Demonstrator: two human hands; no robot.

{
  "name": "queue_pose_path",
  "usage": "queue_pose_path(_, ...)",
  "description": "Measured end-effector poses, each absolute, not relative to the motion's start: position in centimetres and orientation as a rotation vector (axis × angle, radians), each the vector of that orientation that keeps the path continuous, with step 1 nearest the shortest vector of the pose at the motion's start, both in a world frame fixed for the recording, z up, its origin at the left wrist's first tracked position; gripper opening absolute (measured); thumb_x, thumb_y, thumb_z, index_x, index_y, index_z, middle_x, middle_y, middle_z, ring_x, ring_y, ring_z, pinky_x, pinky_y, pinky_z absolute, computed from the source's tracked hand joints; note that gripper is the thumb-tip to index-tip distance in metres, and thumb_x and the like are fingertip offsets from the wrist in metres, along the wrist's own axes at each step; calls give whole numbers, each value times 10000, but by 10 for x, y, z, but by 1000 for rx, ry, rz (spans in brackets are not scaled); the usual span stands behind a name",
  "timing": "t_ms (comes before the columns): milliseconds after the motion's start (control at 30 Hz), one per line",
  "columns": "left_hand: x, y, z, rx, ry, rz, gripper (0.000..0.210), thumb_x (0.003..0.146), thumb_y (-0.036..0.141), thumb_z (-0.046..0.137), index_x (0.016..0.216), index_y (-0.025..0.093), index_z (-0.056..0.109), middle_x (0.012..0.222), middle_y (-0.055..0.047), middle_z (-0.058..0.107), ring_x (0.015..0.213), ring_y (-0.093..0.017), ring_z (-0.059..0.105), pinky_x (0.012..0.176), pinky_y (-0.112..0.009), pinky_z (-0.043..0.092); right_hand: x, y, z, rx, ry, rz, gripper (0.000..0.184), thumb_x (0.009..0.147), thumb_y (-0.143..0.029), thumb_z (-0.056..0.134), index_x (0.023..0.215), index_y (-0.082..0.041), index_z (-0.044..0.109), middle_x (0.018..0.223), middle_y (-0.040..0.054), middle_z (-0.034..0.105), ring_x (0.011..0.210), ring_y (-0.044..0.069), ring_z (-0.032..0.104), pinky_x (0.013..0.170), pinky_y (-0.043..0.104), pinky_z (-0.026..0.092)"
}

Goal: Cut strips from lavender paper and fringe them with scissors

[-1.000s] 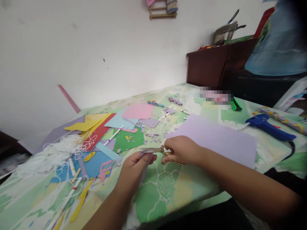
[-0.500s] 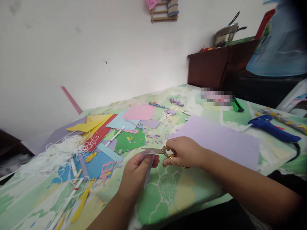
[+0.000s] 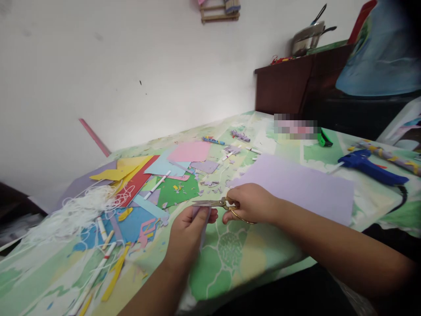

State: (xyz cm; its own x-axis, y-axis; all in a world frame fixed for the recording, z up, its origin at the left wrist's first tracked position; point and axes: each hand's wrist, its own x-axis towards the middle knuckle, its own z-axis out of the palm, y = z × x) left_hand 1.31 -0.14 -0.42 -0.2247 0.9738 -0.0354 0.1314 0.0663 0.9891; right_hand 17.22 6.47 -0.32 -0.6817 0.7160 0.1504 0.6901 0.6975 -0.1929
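While your right hand (image 3: 251,204), at the centre of the frame, is closed around the gold-coloured looped handles of the metal scissors (image 3: 208,203), your left hand (image 3: 186,228), to its left, pinches a narrow piece of light purple sheet material (image 3: 204,233) between thumb and fingers. The blades point left and lie at the top of this piece, just above your left thumb; whether they bite into it cannot be told. Right of centre, beyond your right hand, note the large flat light purple sheet (image 3: 296,188) on the green, white and yellow patterned tablecloth (image 3: 210,274). At the right of the frame, locate the blue glue gun (image 3: 375,167), its thin white rod directed toward the large sheet. Left of centre, a green sheet (image 3: 190,196) carries small yellow scraps (image 3: 177,188); a pink sheet (image 3: 189,151) lies above it in the frame. At the left, a tangled heap of white string (image 3: 88,206) spreads beside you.
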Motion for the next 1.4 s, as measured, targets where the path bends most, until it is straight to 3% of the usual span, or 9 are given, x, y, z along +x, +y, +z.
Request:
queue_pose_path(200, 13, -1, -4, 1113, 1508, 1203, 241, 624, 372, 562, 653, 142, 630, 637, -37, 634, 564, -130, 549, 502, -215, 388, 174, 67, 0, -1192, -2708, 148, 514, 589, -684, 362, 639, -195, 514, 589, 6, 562, 552, 130, 478, 441, 216, 211)
queue_pose_path(367, 9, 1, -2, 1048, 1469, 1052, 233, 599, 361, 589, 661, 138, 621, 570, -15, 604, 432, -86, 487, 406, -193, 344, 177, 68, 3, -1198, -2722, 79, 512, 601, -680, 351, 659, -199, 517, 613, 5, 565, 569, 131, 477, 450, 218, 213)
queue_pose_path(567, 5, 2, -5, 955, 1281, 1262, 196, 641, 327, 568, 729, 153, 587, 617, -16, 617, 556, -109, 553, 531, -223, 422, 184, 71, 10, -1212, -2667, 142, 533, 604, -683, 341, 716, -188, 506, 669, 12, 551, 567, 120, 448, 466, 213, 237)
queue_pose_path(800, 7, 1, -7, 885, 1239, 1410, 194, 647, 311, 572, 780, 172, 546, 601, 20, 597, 511, -90, 546, 492, -208, 425, 182, 71, 7, -1189, -2730, 236, 526, 586, -687, 360, 652, -185, 504, 590, -3, 515, 511, 101, 389, 450, 211, 210)
queue_pose_path(1000, 11, 1, -8, 1002, 1222, 1287, 159, 681, 306, 536, 667, 148, 544, 582, 19, 586, 508, -78, 536, 480, -186, 415, 180, 70, 7, -1153, -2755, 296, 521, 586, -685, 364, 618, -182, 495, 553, -10, 493, 486, 91, 364, 444, 210, 197)
queue_pose_path(1400, 11, 0, -8, 1045, 1279, 1246, 163, 672, 306, 540, 693, 145, 565, 619, -9, 606, 513, -93, 550, 479, -198, 426, 178, 67, 8, -1139, -2788, 257, 512, 595, -677, 366, 620, -182, 497, 559, -10, 503, 496, 93, 374, 441, 207, 195)
